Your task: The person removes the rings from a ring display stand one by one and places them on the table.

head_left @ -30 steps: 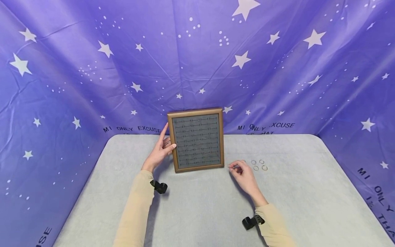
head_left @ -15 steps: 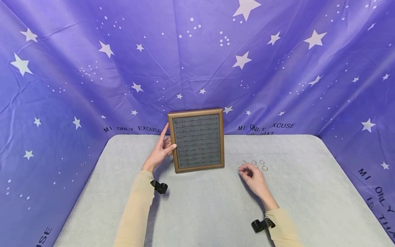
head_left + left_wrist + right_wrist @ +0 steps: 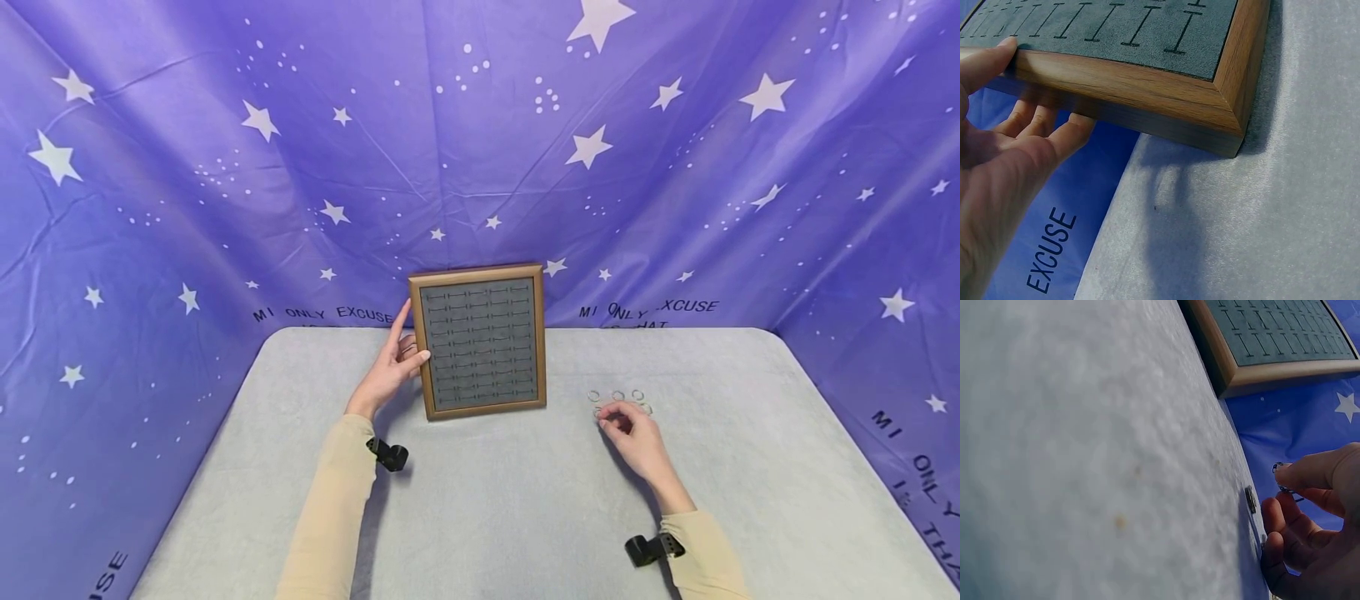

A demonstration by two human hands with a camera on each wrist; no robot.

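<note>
A wood-framed ring tray [image 3: 477, 342] with a grey slotted insert stands tilted against the backdrop. My left hand [image 3: 411, 350] grips its left edge. In the left wrist view the thumb [image 3: 988, 59] lies on the tray's frame [image 3: 1147, 81], with the other fingers behind it. Several small metal rings [image 3: 617, 395] lie on the table to the tray's right. My right hand [image 3: 609, 417] is at their near side with fingers curled. In the right wrist view the thumb tip pinches a ring [image 3: 1279, 467] just above the cloth, and another ring [image 3: 1251, 499] lies flat beside it.
The table [image 3: 480, 517] is covered in grey felt-like cloth. A purple star-print backdrop [image 3: 225, 167] closes in the back and both sides. A black wrist strap [image 3: 390, 455] sits on each beige sleeve.
My right hand has moved right, from beside the tray's lower right corner to the rings, and now covers one of them. The left hand and the tray have stayed still.
</note>
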